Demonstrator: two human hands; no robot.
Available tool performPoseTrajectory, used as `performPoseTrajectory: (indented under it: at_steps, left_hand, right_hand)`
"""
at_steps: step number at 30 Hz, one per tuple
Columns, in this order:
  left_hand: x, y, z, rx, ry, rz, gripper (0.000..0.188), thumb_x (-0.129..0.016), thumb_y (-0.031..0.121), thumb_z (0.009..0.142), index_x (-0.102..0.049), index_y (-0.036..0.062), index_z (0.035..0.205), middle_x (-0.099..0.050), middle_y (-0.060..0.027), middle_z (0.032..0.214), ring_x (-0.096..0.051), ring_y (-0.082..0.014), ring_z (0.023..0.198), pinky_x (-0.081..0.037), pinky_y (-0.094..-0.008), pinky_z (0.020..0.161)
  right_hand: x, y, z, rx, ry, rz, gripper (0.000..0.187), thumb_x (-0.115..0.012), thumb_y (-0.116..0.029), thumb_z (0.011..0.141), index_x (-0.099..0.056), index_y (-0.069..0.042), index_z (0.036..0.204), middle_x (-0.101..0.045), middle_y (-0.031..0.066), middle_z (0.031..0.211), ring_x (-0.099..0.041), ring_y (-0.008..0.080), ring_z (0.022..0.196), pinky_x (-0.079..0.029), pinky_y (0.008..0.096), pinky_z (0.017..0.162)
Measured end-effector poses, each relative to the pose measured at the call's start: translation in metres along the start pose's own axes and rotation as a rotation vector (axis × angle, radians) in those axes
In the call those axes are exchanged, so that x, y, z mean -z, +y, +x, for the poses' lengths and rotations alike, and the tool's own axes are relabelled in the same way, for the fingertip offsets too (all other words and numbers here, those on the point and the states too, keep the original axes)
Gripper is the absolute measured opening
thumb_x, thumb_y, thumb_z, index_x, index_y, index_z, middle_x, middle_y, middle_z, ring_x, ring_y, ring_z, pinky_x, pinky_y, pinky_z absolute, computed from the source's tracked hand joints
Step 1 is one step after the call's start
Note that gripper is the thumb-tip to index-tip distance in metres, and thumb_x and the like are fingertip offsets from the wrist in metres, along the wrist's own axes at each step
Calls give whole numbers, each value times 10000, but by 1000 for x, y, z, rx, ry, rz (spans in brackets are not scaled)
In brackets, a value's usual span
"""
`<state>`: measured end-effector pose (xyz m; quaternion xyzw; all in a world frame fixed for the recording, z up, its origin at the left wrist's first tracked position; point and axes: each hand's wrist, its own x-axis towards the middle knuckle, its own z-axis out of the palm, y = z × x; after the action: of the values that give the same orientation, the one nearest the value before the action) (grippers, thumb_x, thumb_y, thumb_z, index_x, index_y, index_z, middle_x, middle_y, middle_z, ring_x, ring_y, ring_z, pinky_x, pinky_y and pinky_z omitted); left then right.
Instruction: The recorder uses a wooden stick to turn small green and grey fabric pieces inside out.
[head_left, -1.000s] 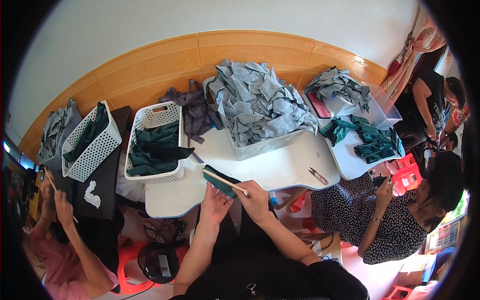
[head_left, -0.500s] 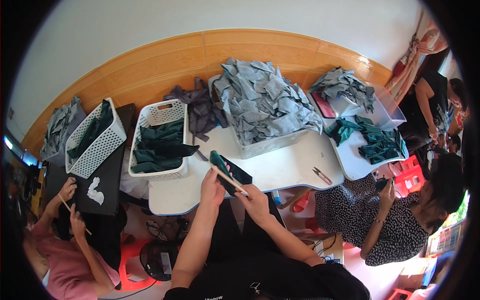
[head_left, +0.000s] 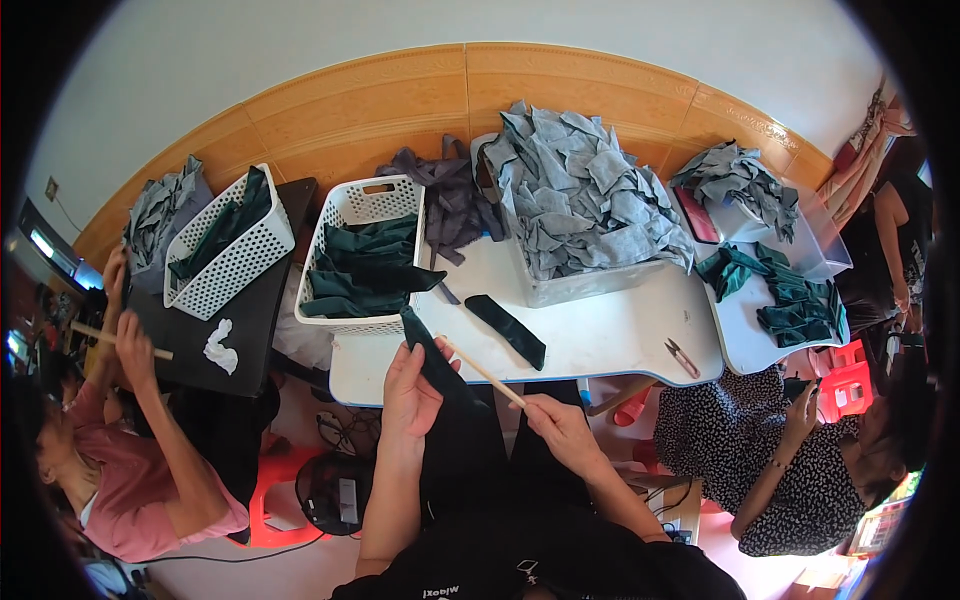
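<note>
My left hand (head_left: 412, 388) is closed on a dark green velvety fabric strip (head_left: 438, 366), with its upper end rising past the fingers. In my right hand (head_left: 563, 430) I grip one end of a slim wooden stick (head_left: 484, 371). The stick slants up and left, and its far tip is beside the strip; whether they touch I cannot tell. Just beyond it, another dark green fabric strip (head_left: 506, 332) lies flat on the white table (head_left: 610, 335). Close to my left hand stands a white perforated basket (head_left: 352, 325) with several dark green strips inside.
A large bin (head_left: 590, 287) heaped with grey fabric pieces stands at the back. Small thread snips (head_left: 682, 358) lie right, near green pieces (head_left: 795, 308). Left, a co-worker in pink (head_left: 165, 485) holds a stick by a second basket (head_left: 230, 252); another person (head_left: 800, 470) sits right.
The stick's tip has come away from lying along the strip, as my hands moved apart. The whole view has shifted, with the table's things now farther right.
</note>
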<state>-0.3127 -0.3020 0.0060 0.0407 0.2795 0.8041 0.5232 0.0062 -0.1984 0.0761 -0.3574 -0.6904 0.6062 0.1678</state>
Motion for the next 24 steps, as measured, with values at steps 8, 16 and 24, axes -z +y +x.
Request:
performPoseTrajectory:
  at_steps: [8, 16, 24]
  left_hand:
    - [6, 11, 1, -81, 96, -86, 316, -785, 179, 1364, -756, 61, 1655, -933, -155, 1534, -906, -320, 1457, -759, -606, 1281]
    - [-11, 4, 1, -91, 69, 202, 279, -787, 65, 1333, -779, -7, 1603, -946, -206, 1484, -931, -307, 1370, -786, -515, 1187]
    - [9, -35, -22, -19, 4, 464, 348, -849, -62, 1249, -824, -68, 1597, -973, -217, 1458, -957, -274, 1251, -784, -419, 1134]
  right_hand:
    - [-11, 6, -13, -70, -64, -223, 387, -702, -362, 1401, -923, -78, 1541, -926, 221, 1189, -915, 440, 1047, -701, 483, 945]
    - [-16, 21, -8, -84, -11, -194, 390, -709, -349, 1400, -903, -66, 1585, -941, 212, 1210, -933, 406, 1075, -711, 470, 971]
    - [-54, 64, 17, -32, 0, 103, 371, -712, -295, 1410, -909, -57, 1615, -715, -19, 925, -650, 76, 830, -549, 302, 754]
